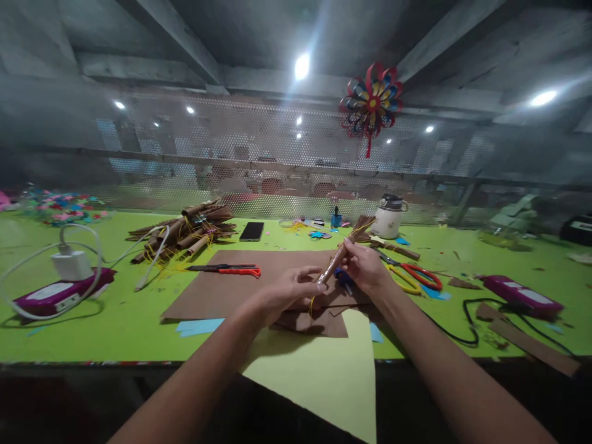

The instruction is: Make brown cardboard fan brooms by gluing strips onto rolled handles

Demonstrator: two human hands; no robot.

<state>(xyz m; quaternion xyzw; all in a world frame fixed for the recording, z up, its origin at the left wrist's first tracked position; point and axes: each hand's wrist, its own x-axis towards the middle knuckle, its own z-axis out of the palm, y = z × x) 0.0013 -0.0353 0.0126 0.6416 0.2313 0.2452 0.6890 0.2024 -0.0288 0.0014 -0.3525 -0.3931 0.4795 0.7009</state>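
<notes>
A rolled brown paper tube (333, 265) with a fringed upper end slants above the brown paper sheet (272, 262). My right hand (363, 265) is closed round its upper part. At its lower end, my left hand (296, 287) has its fingertips against the tube, thumb below and fingers above. Yellow string (312, 305) hangs from that lower end. A red-handled cutter (238, 269) lies on the brown sheet, left of my hands. Something dark blue (343, 279) sits behind the tube, partly hidden.
Finished-looking fringed rolls (185, 231) lie in a pile at left, near a phone (252, 231). Red scissors (420, 275), yellow scissors (403, 280) and a white flask (387, 217) stand or lie at right. Purple power strips (522, 296) and cables flank the work area.
</notes>
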